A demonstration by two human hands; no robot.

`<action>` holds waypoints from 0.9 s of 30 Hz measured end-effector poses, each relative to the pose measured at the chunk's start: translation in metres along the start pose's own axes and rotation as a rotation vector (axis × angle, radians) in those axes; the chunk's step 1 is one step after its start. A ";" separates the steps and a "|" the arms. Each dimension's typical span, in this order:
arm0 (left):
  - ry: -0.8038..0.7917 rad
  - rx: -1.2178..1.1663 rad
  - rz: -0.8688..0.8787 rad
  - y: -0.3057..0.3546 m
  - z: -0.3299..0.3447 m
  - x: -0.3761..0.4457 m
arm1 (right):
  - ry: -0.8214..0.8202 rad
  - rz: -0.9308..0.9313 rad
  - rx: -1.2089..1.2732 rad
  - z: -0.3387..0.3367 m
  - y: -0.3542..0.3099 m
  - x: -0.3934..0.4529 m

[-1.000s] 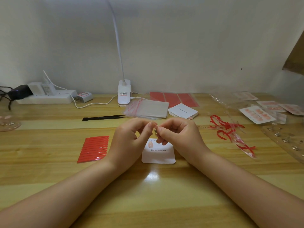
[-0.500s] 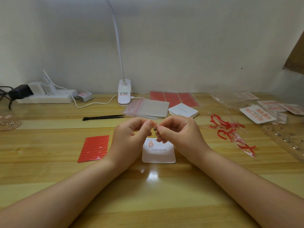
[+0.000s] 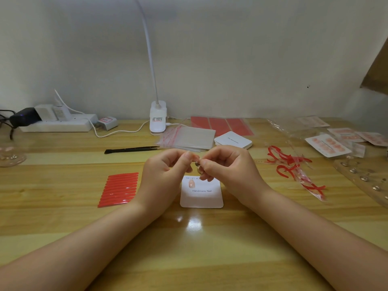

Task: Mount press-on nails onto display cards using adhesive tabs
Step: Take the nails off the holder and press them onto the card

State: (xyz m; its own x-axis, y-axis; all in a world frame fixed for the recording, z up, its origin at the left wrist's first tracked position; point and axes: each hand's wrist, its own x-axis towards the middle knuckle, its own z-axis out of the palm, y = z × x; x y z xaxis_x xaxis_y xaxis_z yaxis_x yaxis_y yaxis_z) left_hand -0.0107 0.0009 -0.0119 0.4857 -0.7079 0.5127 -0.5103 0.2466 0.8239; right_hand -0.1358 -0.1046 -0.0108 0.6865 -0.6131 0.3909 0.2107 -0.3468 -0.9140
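Two hands meet above a glossy wooden counter [image 3: 63,227] set against a plain pale wall. Just beyond the white, round-cornered display card [image 3: 201,196], the left hand [image 3: 163,175] and right hand [image 3: 228,169] curl their fingers together, pinching a tiny item too small to identify. One pink nail [image 3: 191,183] sits on the card's upper left. Left of the card lies a ribbed red tab sheet [image 3: 119,189].
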 end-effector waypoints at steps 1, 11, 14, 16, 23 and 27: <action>0.003 -0.005 -0.006 0.000 0.000 0.000 | 0.000 0.000 0.000 0.000 0.000 0.000; 0.028 0.021 0.037 0.003 -0.002 0.000 | -0.018 -0.003 0.033 -0.001 -0.003 0.000; 0.062 0.024 0.036 0.003 -0.003 0.001 | -0.032 0.010 0.070 -0.002 -0.004 0.001; 0.065 0.021 0.026 0.003 -0.003 0.002 | -0.043 0.018 0.092 -0.002 -0.005 0.000; 0.058 0.009 0.032 0.005 -0.001 0.000 | -0.060 0.038 0.151 -0.001 -0.006 -0.001; 0.031 0.060 0.092 0.005 -0.003 -0.002 | -0.030 0.016 0.073 0.000 -0.008 -0.001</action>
State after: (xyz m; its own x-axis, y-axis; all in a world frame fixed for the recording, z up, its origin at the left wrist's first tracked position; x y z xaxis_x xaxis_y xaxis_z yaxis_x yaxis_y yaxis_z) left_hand -0.0121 0.0050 -0.0083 0.4558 -0.6634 0.5934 -0.5946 0.2692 0.7576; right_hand -0.1382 -0.1012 -0.0043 0.7107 -0.5962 0.3733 0.2488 -0.2833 -0.9262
